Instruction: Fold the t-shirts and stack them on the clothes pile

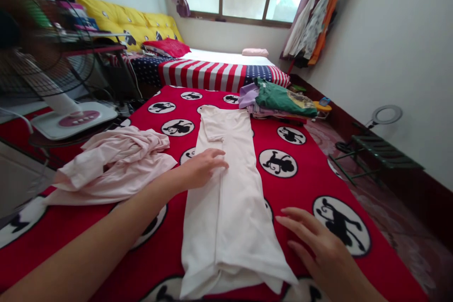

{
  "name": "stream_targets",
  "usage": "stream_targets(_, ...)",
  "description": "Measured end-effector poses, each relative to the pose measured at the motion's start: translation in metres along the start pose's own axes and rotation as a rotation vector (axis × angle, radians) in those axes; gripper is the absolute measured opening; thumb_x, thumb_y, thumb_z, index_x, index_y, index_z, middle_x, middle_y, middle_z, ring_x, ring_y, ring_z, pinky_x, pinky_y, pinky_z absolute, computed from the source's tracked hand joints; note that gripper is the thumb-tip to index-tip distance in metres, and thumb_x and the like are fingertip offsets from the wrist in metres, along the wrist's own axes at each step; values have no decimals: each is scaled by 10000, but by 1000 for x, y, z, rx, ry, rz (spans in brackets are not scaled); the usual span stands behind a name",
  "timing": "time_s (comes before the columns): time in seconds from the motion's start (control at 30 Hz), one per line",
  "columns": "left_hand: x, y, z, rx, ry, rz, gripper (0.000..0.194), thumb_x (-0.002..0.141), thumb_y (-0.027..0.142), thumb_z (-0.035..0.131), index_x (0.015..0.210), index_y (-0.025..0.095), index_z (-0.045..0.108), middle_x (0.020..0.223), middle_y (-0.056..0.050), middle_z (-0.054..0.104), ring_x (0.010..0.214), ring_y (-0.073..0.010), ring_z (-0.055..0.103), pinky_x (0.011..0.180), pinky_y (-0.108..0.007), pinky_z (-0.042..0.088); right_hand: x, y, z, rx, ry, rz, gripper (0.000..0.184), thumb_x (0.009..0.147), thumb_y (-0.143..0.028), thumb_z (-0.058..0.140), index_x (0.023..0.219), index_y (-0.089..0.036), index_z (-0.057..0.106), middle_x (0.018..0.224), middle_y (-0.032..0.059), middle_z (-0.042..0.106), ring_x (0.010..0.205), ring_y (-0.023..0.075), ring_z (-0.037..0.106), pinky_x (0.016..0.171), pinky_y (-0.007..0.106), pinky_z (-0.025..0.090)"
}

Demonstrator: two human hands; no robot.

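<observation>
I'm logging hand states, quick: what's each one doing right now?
Left hand: open, laid on the white shirt.
Right hand: open, holding nothing, beside the shirt's near end.

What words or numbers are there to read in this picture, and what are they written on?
None that I can read.
Green folded shirt: a tiny pale mark, too small to read.
Button panel on the fan's base: small marks, too blurred to read.
White folded garment: no writing shows.
Red blanket: black figures in pale circles, no letters that I can make out.
</observation>
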State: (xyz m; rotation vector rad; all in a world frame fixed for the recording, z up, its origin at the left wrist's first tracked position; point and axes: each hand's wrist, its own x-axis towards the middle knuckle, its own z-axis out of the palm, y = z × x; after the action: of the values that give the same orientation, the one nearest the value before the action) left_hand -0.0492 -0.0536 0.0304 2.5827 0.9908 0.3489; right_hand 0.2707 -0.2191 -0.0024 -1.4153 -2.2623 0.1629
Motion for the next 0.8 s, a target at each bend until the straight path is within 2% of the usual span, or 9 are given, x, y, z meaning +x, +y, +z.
stream_targets(0.1, -36, -1, -10, -12, -66, -62, 612, 728, -46, 529, 1227, 300, 609, 1448, -76, 406, 1368, -268, 350, 1100, -432, 344, 17, 2, 12, 41, -81, -84, 580, 785, -45, 498, 1280, -338, 573, 1349, 59, 548, 1199, 208, 557, 977, 366, 504)
stream_targets(0.2, -70, 9, -12, -85, -159, -119, 684, 725, 36, 655, 1310, 372, 539, 1543, -54, 287, 1430, -296, 234, 1127, -474, 291, 34, -5, 18, 84, -144, -191, 666, 744, -10, 492, 1321, -337, 543, 1446, 70, 462, 1302, 220, 468, 1027, 400, 462)
stream_targets(0.3, -93, 25, -6, -129, -237, -110, 760, 660, 181, 797, 1324, 421, 516, 1594, -28, 162, 1457, -342, 101, 1138, -553, 218, 48, -14, 18, 90, -148, -304, 603, 769, -35, 522, 1290, -336, 573, 1533, 75, 341, 1395, 257, 335, 1060, 459, 413)
stream_targets(0.4, -102, 38, 8, -137, -251, -61, 698, 640, 221, 816, 1251, 458, 575, 1589, 21, 176, 1456, -353, 73, 1137, -598, 164, 59, -19, 17, 82, -167, -344, 475, 787, -67, 558, 1182, -318, 641, 1553, 66, 294, 1428, 282, 247, 1080, 506, 366)
stream_targets(0.5, -101, 44, 22, -139, -191, 15, 534, 749, 112, 660, 1158, 454, 643, 1506, 54, 380, 1438, -285, 220, 1163, -558, 134, 66, -22, 19, 113, -222, -384, 323, 803, -77, 541, 1031, -264, 674, 1476, 72, 434, 1405, 264, 303, 1105, 521, 319)
stream_targets(0.6, -99, 49, 24, -209, -104, 61, 449, 781, 53, 535, 1059, 365, 699, 1304, 27, 613, 1331, -222, 440, 1184, -492, 143, 70, -22, 22, 206, -255, -409, 255, 818, -96, 522, 998, -232, 641, 1310, 91, 611, 1308, 232, 471, 1125, 520, 279)
stream_targets(0.7, -102, 65, 8, -335, -25, 63, 417, 762, 35, 508, 1022, 305, 692, 1100, 26, 719, 1146, -169, 604, 1169, -375, 245, 68, -27, 17, 310, -185, -374, 304, 815, -100, 499, 1066, -239, 600, 1162, 80, 698, 1138, 192, 622, 1131, 471, 291)
stream_targets(0.8, -112, 85, -11, -411, -29, 31, 352, 788, 91, 521, 1012, 305, 690, 1021, 17, 735, 989, -159, 665, 1003, -254, 437, 59, -39, 9, 381, -183, -403, 293, 845, -149, 479, 1074, -271, 614, 983, 30, 749, 895, 156, 709, 1108, 391, 349)
